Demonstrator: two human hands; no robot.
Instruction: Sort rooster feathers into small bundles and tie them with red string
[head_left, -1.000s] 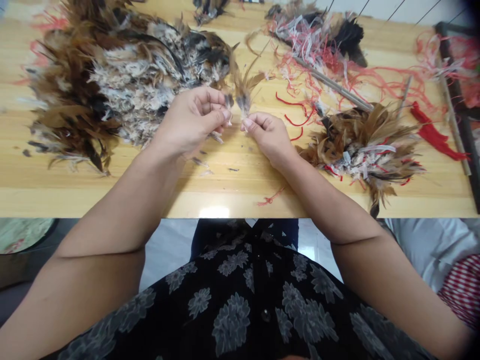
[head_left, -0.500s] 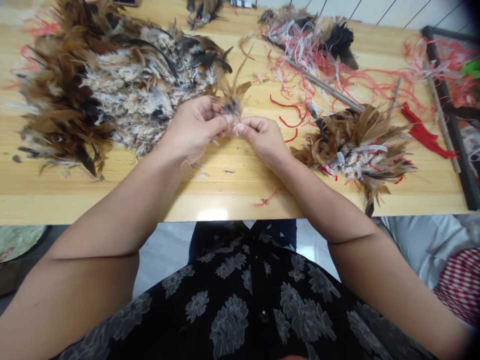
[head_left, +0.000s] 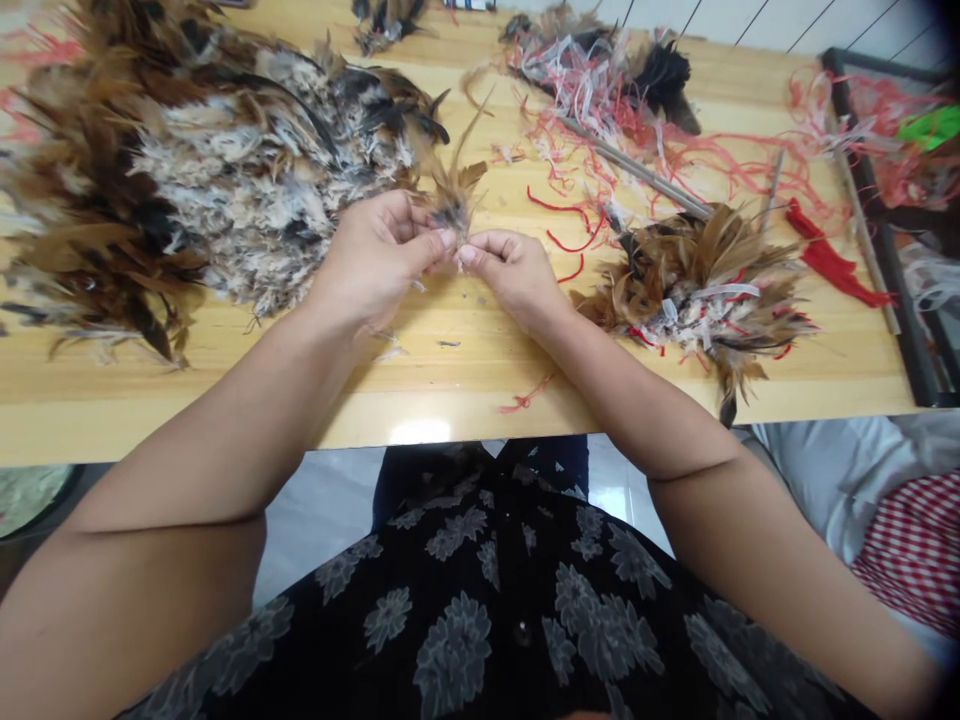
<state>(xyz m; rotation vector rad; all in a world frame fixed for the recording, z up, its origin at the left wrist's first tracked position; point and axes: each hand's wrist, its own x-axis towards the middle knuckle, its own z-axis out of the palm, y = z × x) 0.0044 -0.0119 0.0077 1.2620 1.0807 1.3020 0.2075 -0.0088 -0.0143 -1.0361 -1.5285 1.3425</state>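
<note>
My left hand (head_left: 379, 255) and my right hand (head_left: 510, 268) meet above the wooden table (head_left: 465, 390), fingertips pinched together on the base of a small tuft of brown feathers (head_left: 454, 195). The tuft points away from me, its tips fanning up and to the right. A large heap of brown, white and black feathers (head_left: 195, 170) lies just left of my left hand. A smaller bundle of brown feathers mixed with white and red strips (head_left: 697, 280) lies right of my right hand.
Red and white strips (head_left: 600, 100) and thin sticks (head_left: 637, 170) are tangled at the back. A folded red ribbon (head_left: 825, 258) lies at the right, beside a dark frame (head_left: 885, 240). Loose red thread (head_left: 525, 398) sits near the table's front edge.
My hands have come closer together, so both now pinch the tuft at one spot. The view has shifted slightly, and the tuft sits a little further left.
</note>
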